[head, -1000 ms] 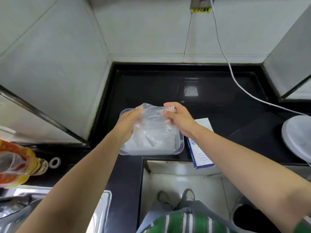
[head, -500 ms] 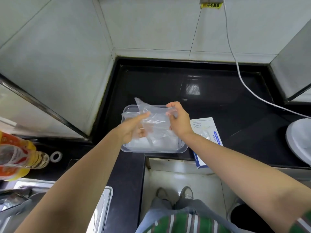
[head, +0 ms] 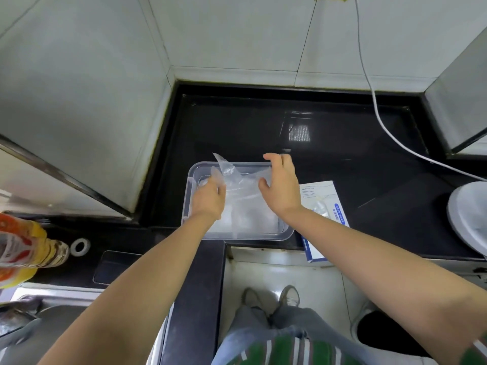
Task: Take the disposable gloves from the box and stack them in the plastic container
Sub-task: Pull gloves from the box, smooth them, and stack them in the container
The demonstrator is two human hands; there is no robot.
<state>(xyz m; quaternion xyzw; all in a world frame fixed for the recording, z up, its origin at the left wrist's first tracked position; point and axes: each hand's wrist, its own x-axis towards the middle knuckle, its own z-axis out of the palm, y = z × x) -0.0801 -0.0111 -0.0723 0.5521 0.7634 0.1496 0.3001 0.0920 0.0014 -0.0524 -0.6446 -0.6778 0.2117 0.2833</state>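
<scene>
My right hand (head: pixel 280 185) has let go of the glove (head: pixel 245 191), which now lies lower in the plastic container (head: pixel 190 180). The container sits on the black bench (head: pixel 342 154) in a corner of grey wall tiles (head: pixel 237 35), with the glove box (head: pixel 325 206) just beside it. The right grip is spread wide and holds nothing. My left hand (head: pixel 208 200) pinches the glove's left edge.

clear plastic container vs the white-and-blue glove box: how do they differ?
The clear rectangular plastic container is see-through; the white-and-blue cardboard glove box is opaque and printed. The container is open-topped with clear disposable gloves piled inside; the box shows only a bit of film at its top slot. The container sits left of the box, whose near end seems to overhang the edge. Both lie flat on the black countertop.
</scene>
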